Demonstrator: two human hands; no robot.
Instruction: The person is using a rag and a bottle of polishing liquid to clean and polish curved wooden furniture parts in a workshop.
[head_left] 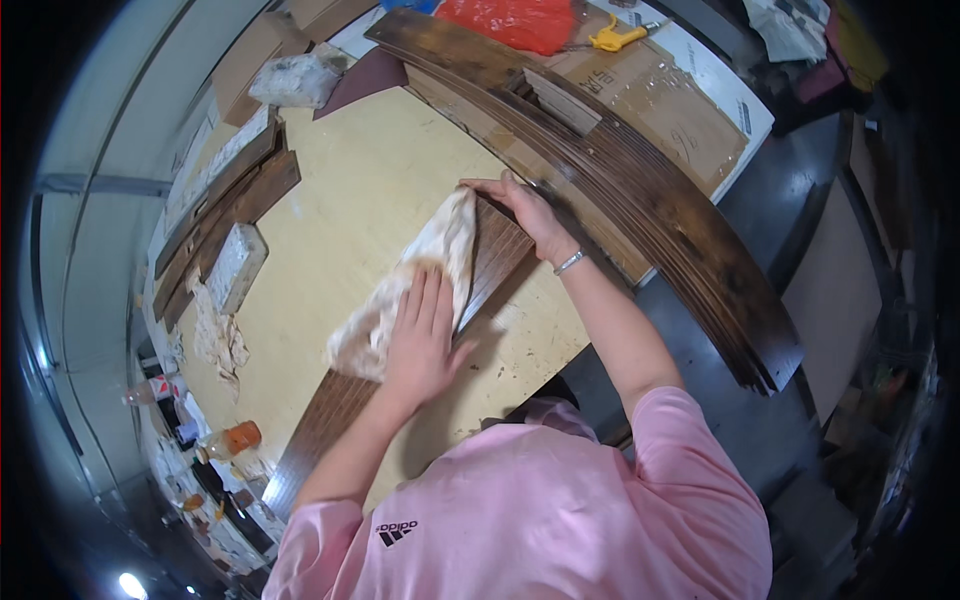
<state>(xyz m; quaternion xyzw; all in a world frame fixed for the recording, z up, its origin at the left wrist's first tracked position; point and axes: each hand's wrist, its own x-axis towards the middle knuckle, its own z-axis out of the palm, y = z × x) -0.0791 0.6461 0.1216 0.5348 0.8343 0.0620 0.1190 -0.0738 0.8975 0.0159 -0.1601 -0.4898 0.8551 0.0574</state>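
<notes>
A brown wooden plank (325, 420) lies slantwise on the pale yellow tabletop. Over its middle is spread a stained white cloth (440, 240), reaching to the plank's far end. My left hand (420, 345) presses on the cloth, palm down, its fingers stretched out flat. At the far right end of the plank my right hand (530, 215), with a bracelet at the wrist, grips the end beside the cloth's tip. Some of its fingers are hidden behind the plank and cloth.
Long curved brown boards (640, 170) are stacked on the right, running past the table's edge. Shorter brown boards (225, 205), a whitish block (237, 265) and a crumpled rag (218, 340) lie left. Bottles (235, 440) stand lower left. A yellow air gun (617, 36) lies near a red plastic bag (510, 20).
</notes>
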